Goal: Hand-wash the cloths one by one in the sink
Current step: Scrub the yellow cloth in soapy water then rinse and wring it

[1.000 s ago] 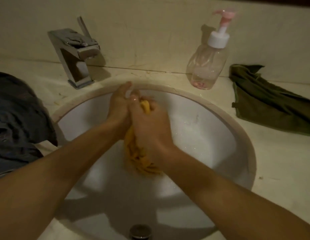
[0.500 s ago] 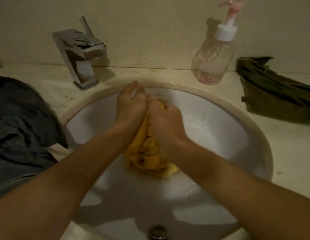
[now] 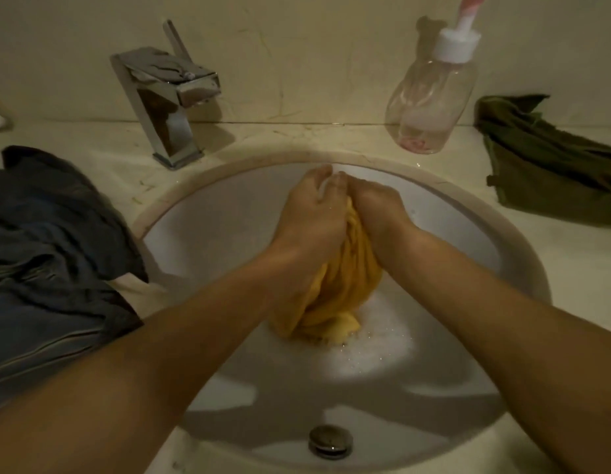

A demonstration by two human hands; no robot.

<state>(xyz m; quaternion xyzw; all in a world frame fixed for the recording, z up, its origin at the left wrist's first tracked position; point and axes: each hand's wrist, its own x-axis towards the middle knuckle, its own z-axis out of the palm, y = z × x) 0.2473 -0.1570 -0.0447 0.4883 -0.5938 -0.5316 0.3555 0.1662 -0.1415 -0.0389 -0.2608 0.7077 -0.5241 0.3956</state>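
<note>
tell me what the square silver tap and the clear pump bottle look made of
The square silver tap looks like chrome-plated metal: mirror-bright faces with sharp reflections. The clear pump bottle is probably glossy plastic: see-through walls, white collar, pink residue showing through at the bottom.

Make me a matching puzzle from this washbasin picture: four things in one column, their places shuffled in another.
Things:
1. yellow cloth
2. green cloth
3. soap bottle
4. tap

Places:
a. lying on the counter, far right
b. in the sink
c. standing behind the sink rim, left of centre
d. standing by the wall, right of centre

Pairs: 1-b, 2-a, 3-d, 4-c.
</note>
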